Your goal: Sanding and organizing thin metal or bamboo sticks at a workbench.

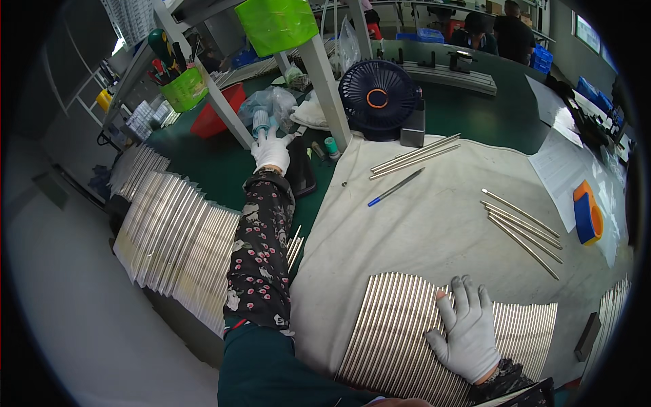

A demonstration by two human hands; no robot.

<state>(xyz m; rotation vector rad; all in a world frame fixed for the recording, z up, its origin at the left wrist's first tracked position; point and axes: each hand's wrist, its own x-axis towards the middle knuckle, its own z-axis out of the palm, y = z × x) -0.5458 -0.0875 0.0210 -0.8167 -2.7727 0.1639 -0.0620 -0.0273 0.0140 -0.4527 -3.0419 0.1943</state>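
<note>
My left hand (271, 150), in a white glove, is stretched far forward over the green bench. Its fingers are apart, and the tips reach the near end of a ribbed white-and-blue cylinder (261, 122) beside a clear plastic bag (277, 103). Whether they touch the cylinder is hard to see. My right hand (466, 331), gloved with greyed fingertips, lies flat with spread fingers on a row of thin metal rods (397, 319). These rods sit side by side on a pale cloth (332, 271). One fingertip shows through the glove.
Loose rods (522, 230) and a blue pen (397, 187) lie on the cloth. Behind them stands a dark fan (378, 98). Bagged rods (180, 234) are stacked at left. A shelf post (325, 95) rises near my left hand. An orange-and-blue tape roll (588, 214) is at right.
</note>
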